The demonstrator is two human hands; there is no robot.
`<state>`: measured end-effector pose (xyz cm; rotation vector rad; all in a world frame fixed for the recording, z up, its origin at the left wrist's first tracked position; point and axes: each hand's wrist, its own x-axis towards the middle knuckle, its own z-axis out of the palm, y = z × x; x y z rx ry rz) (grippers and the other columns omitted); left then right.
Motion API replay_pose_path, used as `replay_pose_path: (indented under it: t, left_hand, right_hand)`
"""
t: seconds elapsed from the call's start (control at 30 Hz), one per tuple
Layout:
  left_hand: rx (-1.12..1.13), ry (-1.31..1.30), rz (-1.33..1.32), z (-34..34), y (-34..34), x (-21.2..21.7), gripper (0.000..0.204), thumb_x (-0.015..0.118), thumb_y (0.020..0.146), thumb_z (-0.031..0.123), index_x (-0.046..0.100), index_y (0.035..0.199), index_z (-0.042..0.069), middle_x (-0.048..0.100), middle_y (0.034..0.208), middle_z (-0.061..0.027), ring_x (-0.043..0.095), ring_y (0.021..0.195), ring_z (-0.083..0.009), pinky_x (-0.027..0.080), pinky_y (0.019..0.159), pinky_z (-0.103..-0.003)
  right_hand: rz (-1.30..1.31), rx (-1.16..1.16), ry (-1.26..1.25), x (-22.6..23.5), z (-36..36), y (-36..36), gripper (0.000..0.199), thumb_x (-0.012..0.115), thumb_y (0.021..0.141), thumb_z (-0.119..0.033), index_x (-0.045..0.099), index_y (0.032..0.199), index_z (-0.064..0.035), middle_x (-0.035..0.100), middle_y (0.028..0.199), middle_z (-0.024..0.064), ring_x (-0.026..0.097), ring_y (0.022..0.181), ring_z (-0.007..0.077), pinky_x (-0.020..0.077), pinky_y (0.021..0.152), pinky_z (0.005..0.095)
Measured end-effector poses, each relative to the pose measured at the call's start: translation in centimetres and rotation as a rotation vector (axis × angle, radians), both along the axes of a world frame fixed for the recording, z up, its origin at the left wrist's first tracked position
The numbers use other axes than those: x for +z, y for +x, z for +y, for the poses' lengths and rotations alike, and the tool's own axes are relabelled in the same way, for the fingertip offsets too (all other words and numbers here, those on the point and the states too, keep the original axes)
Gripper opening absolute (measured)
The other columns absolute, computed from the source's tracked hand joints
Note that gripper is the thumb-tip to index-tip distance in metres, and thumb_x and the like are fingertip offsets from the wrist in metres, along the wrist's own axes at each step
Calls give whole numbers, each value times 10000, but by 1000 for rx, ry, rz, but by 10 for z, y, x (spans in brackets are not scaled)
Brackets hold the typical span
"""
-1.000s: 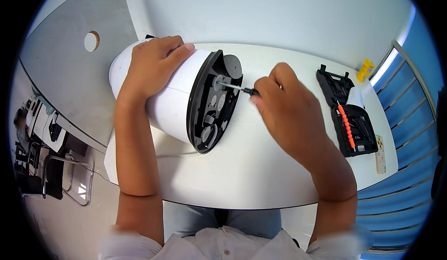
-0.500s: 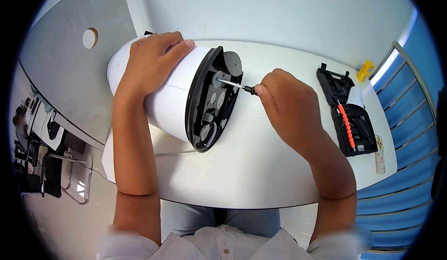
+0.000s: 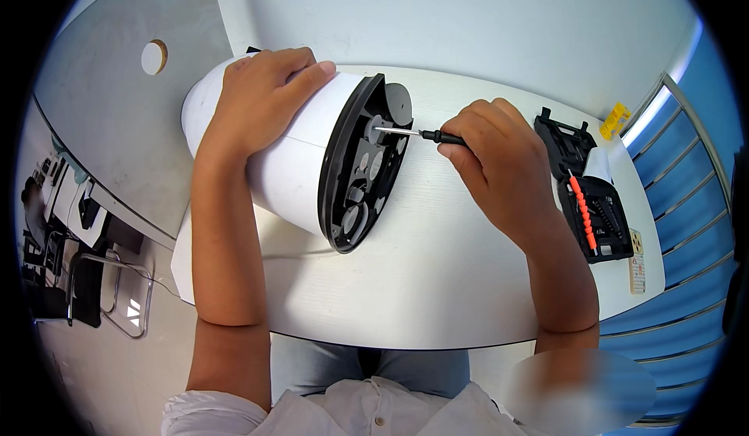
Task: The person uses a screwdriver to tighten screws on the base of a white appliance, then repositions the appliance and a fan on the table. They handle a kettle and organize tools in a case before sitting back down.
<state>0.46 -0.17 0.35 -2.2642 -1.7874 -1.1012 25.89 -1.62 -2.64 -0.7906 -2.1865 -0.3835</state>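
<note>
A white rounded appliance (image 3: 300, 155) lies on its side on the white table (image 3: 437, 280), its black underside (image 3: 360, 163) with round recesses facing right. My left hand (image 3: 261, 97) rests flat on top of the white shell, pressing it down. My right hand (image 3: 499, 163) grips a small black-handled screwdriver (image 3: 421, 134). The metal tip touches the upper part of the black underside.
An open black tool case (image 3: 589, 190) with an orange bit strip lies at the table's right end, a yellow object (image 3: 615, 118) beyond it. Blue railings run along the right. A grey partition with a round hole (image 3: 154, 56) stands at the left, chairs below it.
My right hand with the screwdriver has shifted slightly right and turned a little. The tip stays at the black underside. My left hand stays on the shell.
</note>
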Motion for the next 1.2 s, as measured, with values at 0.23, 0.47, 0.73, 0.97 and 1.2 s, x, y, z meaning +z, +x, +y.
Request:
replay_pose_path:
  t: [0.23, 0.47, 0.73, 0.97, 1.2]
  left_hand:
    - [-5, -3, -23, 0, 1, 0, 428, 507, 801, 434, 628, 737, 28, 603, 677, -151, 558, 670, -294, 426, 708, -361]
    - [6, 3, -59, -1, 1, -1, 420, 512, 801, 431, 613, 723, 31, 592, 666, -148, 544, 667, -284, 421, 689, -352]
    - [-4, 8, -57, 0, 3, -2, 426, 506, 804, 436, 601, 715, 31, 584, 663, -145, 529, 653, -282, 412, 666, -357]
    - [-14, 19, -53, 0, 2, -2, 433, 500, 807, 441, 601, 715, 31, 581, 661, -151, 525, 644, -283, 411, 658, -360]
    - [-23, 19, -29, 0, 2, -2, 434, 497, 811, 443, 607, 722, 33, 585, 662, -151, 540, 641, -295, 420, 667, -367]
  right_hand:
    - [61, -34, -249, -8, -10, -7, 206, 706, 719, -78, 511, 785, -62, 481, 753, 50, 521, 648, 238, 435, 556, 335]
    - [29, 26, -184, -2, -9, 0, 241, 700, 718, -72, 487, 830, -56, 474, 794, 69, 526, 641, 239, 434, 542, 338]
    - [25, -63, -82, -9, -3, -4, 183, 674, 747, -135, 503, 760, -69, 458, 705, 43, 502, 624, 204, 417, 506, 308]
    - [-74, -63, 178, -10, -7, -7, 190, 671, 737, -123, 485, 738, -83, 425, 681, 24, 465, 597, 171, 392, 465, 269]
    - [146, 46, -518, -7, -5, -6, 172, 648, 779, -148, 514, 737, -49, 474, 612, 43, 439, 528, 169, 383, 473, 314]
